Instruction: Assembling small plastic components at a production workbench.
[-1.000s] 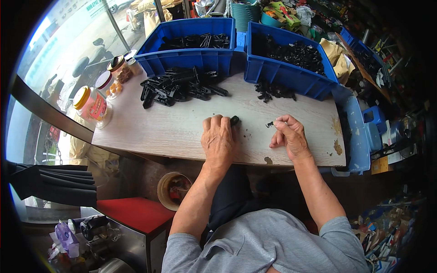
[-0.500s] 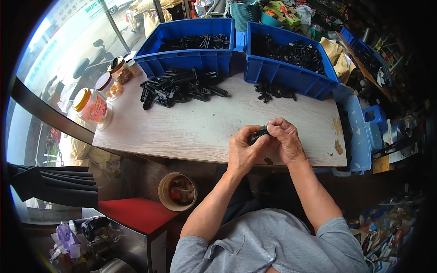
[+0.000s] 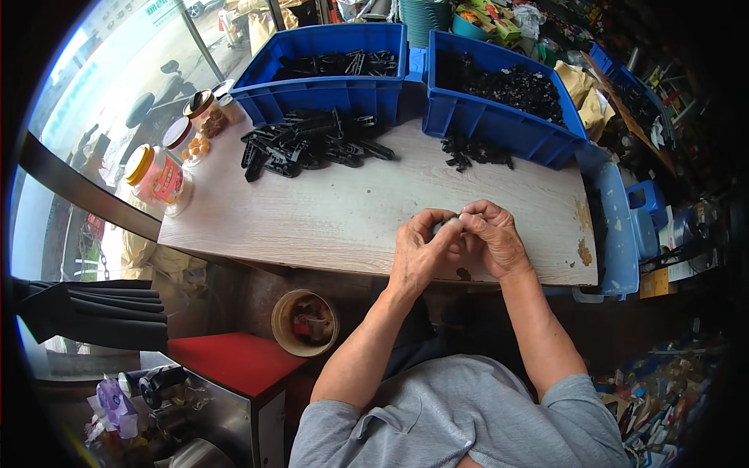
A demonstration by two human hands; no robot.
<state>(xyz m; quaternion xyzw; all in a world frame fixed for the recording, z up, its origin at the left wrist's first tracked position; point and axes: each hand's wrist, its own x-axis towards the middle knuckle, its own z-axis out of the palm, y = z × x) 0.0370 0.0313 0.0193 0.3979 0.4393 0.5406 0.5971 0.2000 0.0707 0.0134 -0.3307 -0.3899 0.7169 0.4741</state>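
Both hands meet above the near edge of the table, right of its middle. My left hand [image 3: 419,248] is closed round a black plastic part [image 3: 443,225], mostly hidden by the fingers. My right hand [image 3: 496,240] is closed in a pinch against the same part, its thumb and fingertips touching it. Farther off on the tabletop lies a pile of long black plastic pieces [image 3: 300,144]. To its right is a small heap of tiny black plastic pieces [image 3: 473,153].
A blue bin [image 3: 320,97] of long black pieces stands at the back left. Another blue bin [image 3: 499,125] holds small black bits. Jars [image 3: 165,181] line the left edge of the table [image 3: 312,210]. Below stand a bucket [image 3: 282,343] and a red-topped cabinet [image 3: 234,360].
My fingers have closed further over the black part, so less of it shows. The right fingers have curled in toward the left hand. The view has shifted slightly.
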